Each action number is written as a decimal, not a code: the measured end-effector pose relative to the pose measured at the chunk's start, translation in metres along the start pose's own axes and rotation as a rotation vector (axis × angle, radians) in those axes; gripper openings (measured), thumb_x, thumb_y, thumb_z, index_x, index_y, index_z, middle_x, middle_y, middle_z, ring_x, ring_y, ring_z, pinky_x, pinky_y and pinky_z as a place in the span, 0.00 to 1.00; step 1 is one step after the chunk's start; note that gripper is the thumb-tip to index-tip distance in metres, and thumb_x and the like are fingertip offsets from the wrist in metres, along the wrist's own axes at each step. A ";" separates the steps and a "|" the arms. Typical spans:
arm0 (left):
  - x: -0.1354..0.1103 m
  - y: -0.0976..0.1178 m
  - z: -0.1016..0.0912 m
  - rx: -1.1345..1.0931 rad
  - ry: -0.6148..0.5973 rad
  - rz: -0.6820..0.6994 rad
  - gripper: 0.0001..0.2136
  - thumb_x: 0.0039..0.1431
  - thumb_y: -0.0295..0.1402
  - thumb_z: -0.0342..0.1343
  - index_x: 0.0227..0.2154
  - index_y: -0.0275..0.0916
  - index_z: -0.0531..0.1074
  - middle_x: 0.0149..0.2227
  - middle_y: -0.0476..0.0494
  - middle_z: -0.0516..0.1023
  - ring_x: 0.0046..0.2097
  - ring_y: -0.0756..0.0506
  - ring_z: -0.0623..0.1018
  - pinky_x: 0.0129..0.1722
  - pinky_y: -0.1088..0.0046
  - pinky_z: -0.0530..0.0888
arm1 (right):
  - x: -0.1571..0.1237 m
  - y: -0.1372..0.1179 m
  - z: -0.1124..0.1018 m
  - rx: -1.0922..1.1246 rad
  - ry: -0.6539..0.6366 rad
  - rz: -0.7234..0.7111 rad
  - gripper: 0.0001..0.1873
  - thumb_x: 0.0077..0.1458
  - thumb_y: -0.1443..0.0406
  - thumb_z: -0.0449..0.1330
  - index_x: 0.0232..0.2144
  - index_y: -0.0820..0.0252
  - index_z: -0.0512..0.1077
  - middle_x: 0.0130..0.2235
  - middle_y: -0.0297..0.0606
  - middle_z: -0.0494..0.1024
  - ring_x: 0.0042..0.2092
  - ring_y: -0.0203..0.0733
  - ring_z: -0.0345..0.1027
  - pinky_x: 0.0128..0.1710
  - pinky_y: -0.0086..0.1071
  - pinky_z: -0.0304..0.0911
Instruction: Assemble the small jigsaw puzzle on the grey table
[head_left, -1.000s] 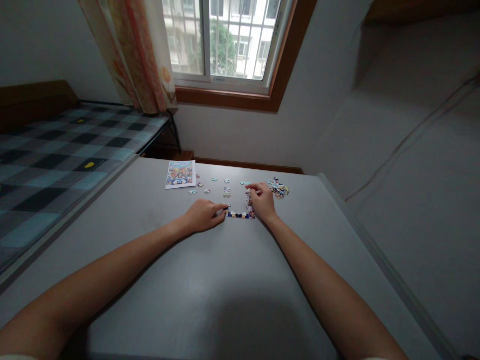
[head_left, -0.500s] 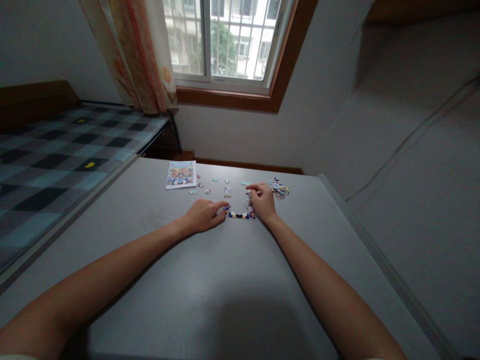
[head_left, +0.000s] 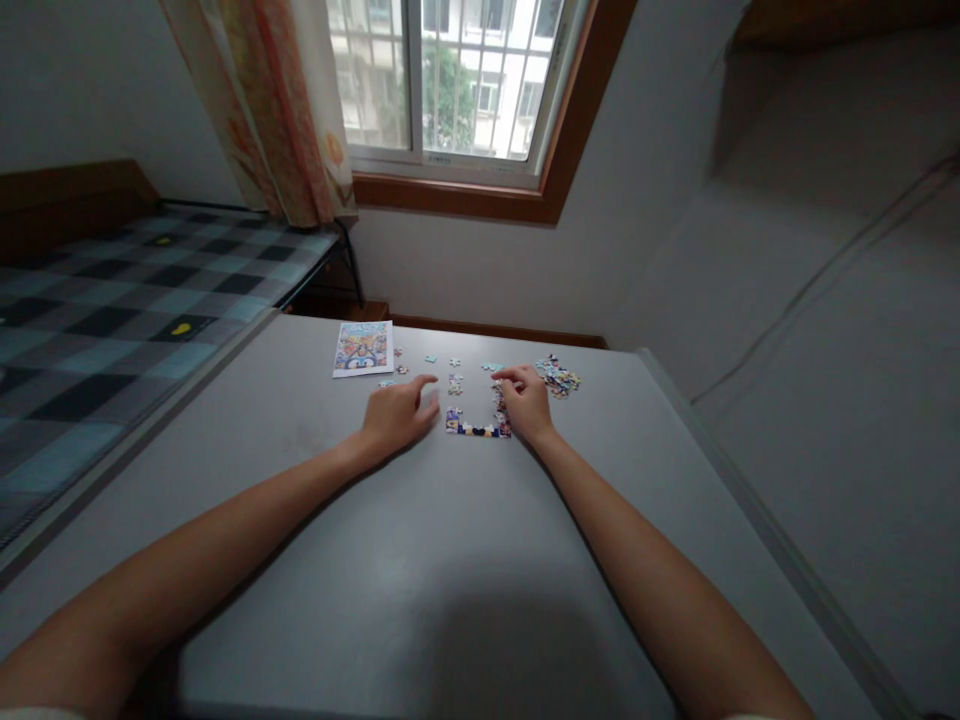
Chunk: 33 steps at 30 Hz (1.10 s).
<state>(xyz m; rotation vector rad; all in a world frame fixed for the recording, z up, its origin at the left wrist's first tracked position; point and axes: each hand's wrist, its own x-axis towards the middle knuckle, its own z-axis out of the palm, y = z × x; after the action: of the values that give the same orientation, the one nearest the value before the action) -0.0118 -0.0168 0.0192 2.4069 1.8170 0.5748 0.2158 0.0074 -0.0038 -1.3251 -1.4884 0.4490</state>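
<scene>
A partly joined jigsaw puzzle border [head_left: 478,431] lies on the table, with a bottom row and a side rising at each end. My left hand [head_left: 397,411] is just left of it, thumb and forefinger apart, holding nothing. My right hand [head_left: 526,401] rests against the border's right side, its fingers curled and partly covering the pieces there. Whether a piece is between those fingers cannot be made out. Above the left side lies a short joined strip of pieces [head_left: 455,384]. Pale blue pieces [head_left: 491,367] sit just beyond my right fingertips.
A heap of loose puzzle pieces [head_left: 559,378] lies right of my right hand. The printed picture sheet [head_left: 363,349] is at the back left, with scattered pieces [head_left: 401,370] beside it. The grey table [head_left: 420,560] stands beside a checked bed [head_left: 150,300], below a window.
My left hand has drawn back left and slightly up from the border's left side, uncovering the pieces there. Its fingers have spread. My right hand has stayed in place.
</scene>
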 end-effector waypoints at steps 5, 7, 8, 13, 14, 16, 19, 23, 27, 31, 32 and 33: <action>0.010 -0.017 -0.005 -0.024 0.046 -0.179 0.18 0.60 0.42 0.51 0.50 0.42 0.73 0.34 0.45 0.79 0.34 0.45 0.76 0.32 0.72 0.65 | 0.000 0.000 0.000 -0.002 0.004 0.002 0.13 0.48 0.67 0.52 0.27 0.60 0.77 0.34 0.39 0.73 0.36 0.42 0.68 0.35 0.35 0.63; 0.012 -0.020 -0.005 -0.023 0.037 -0.178 0.18 0.59 0.43 0.52 0.47 0.41 0.75 0.34 0.44 0.79 0.34 0.45 0.76 0.32 0.72 0.65 | 0.000 0.000 0.000 -0.006 0.002 0.002 0.13 0.48 0.67 0.52 0.27 0.59 0.77 0.34 0.39 0.73 0.37 0.42 0.68 0.35 0.35 0.63; 0.012 -0.021 -0.005 -0.018 0.032 -0.170 0.17 0.59 0.44 0.52 0.46 0.41 0.75 0.34 0.44 0.79 0.34 0.45 0.76 0.32 0.72 0.65 | 0.000 -0.001 0.000 -0.009 0.002 0.001 0.13 0.48 0.67 0.52 0.27 0.59 0.77 0.34 0.39 0.73 0.37 0.42 0.68 0.36 0.35 0.63; 0.012 -0.019 -0.004 0.004 -0.007 -0.166 0.17 0.58 0.45 0.53 0.44 0.42 0.75 0.34 0.44 0.79 0.36 0.43 0.77 0.33 0.71 0.67 | -0.001 -0.004 -0.001 -0.004 0.005 0.010 0.13 0.48 0.67 0.52 0.27 0.59 0.77 0.33 0.38 0.73 0.37 0.42 0.68 0.35 0.35 0.64; 0.012 -0.019 -0.004 0.005 -0.009 -0.172 0.17 0.58 0.45 0.53 0.44 0.41 0.75 0.34 0.44 0.79 0.36 0.44 0.77 0.33 0.71 0.67 | -0.001 -0.004 -0.001 -0.004 0.005 0.015 0.13 0.48 0.67 0.52 0.27 0.58 0.77 0.34 0.38 0.73 0.37 0.41 0.68 0.35 0.35 0.64; 0.013 -0.018 -0.004 0.004 -0.012 -0.185 0.17 0.58 0.45 0.52 0.44 0.41 0.75 0.34 0.44 0.80 0.36 0.44 0.77 0.33 0.72 0.67 | -0.001 -0.004 -0.001 -0.001 0.008 0.017 0.13 0.48 0.67 0.52 0.27 0.59 0.77 0.34 0.38 0.73 0.36 0.41 0.68 0.35 0.35 0.64; 0.013 -0.017 -0.004 0.001 -0.022 -0.198 0.16 0.58 0.44 0.52 0.43 0.41 0.74 0.34 0.44 0.80 0.36 0.43 0.77 0.34 0.71 0.67 | -0.001 -0.001 0.000 0.004 0.009 0.006 0.13 0.48 0.67 0.52 0.27 0.59 0.77 0.34 0.39 0.73 0.36 0.41 0.68 0.34 0.35 0.63; 0.014 -0.017 -0.005 0.003 -0.038 -0.215 0.16 0.57 0.44 0.52 0.43 0.41 0.73 0.34 0.44 0.79 0.36 0.42 0.78 0.34 0.70 0.67 | -0.001 0.002 0.000 0.015 0.004 -0.004 0.13 0.48 0.67 0.52 0.27 0.59 0.77 0.34 0.39 0.72 0.36 0.41 0.68 0.34 0.34 0.63; 0.014 -0.017 -0.005 -0.005 -0.045 -0.217 0.16 0.59 0.44 0.51 0.43 0.41 0.73 0.33 0.44 0.79 0.36 0.43 0.77 0.35 0.70 0.67 | 0.000 0.000 0.000 0.013 0.010 -0.006 0.13 0.47 0.67 0.52 0.27 0.59 0.77 0.33 0.38 0.73 0.36 0.41 0.68 0.34 0.35 0.63; 0.014 -0.016 -0.006 -0.012 -0.049 -0.226 0.14 0.58 0.42 0.52 0.41 0.41 0.73 0.33 0.44 0.79 0.35 0.43 0.77 0.35 0.71 0.66 | 0.000 -0.001 0.000 0.008 0.006 0.001 0.13 0.47 0.67 0.52 0.27 0.59 0.77 0.34 0.38 0.73 0.37 0.41 0.68 0.34 0.34 0.63; 0.014 -0.016 -0.006 -0.015 -0.049 -0.229 0.13 0.57 0.41 0.52 0.41 0.40 0.73 0.33 0.45 0.79 0.35 0.43 0.77 0.34 0.71 0.66 | 0.000 -0.001 0.000 0.007 0.006 0.004 0.13 0.47 0.67 0.52 0.27 0.59 0.77 0.34 0.38 0.73 0.37 0.41 0.68 0.34 0.34 0.63; 0.014 -0.015 -0.007 -0.019 -0.049 -0.230 0.13 0.57 0.41 0.53 0.41 0.40 0.73 0.33 0.45 0.79 0.35 0.44 0.77 0.34 0.71 0.66 | 0.000 -0.001 0.000 0.007 0.006 0.005 0.13 0.47 0.67 0.52 0.27 0.59 0.77 0.34 0.38 0.73 0.36 0.41 0.68 0.34 0.34 0.63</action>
<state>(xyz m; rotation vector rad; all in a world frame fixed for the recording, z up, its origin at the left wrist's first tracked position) -0.0248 -0.0002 0.0248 2.1386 2.0187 0.5037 0.2150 0.0071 -0.0030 -1.3240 -1.4777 0.4525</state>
